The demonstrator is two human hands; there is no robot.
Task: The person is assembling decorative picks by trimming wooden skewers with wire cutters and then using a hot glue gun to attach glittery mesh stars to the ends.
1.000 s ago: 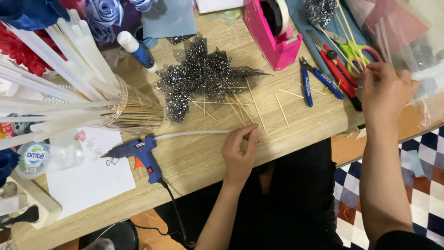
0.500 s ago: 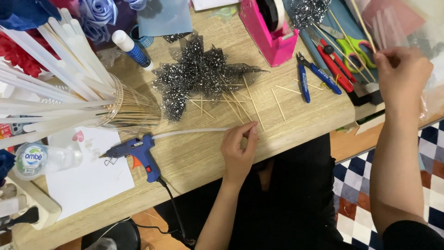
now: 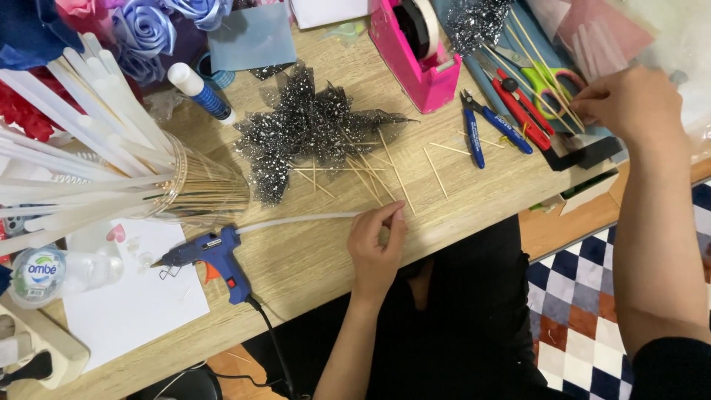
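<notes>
Wooden sticks (image 3: 385, 174) lie scattered on the counter (image 3: 311, 252) at its middle, and the left hand (image 3: 376, 241) pinches one by its near end at 6 o'clock; a light grip close to the tip would likely lift it clean. At 2 o'clock the right hand (image 3: 633, 104) closes its fingertips on thin sticks beside the green scissors (image 3: 544, 78). Black glitter flower (image 3: 311, 126) at 12 o'clock and blue glue gun (image 3: 211, 259) at 8 o'clock crowd the sticks.
</notes>
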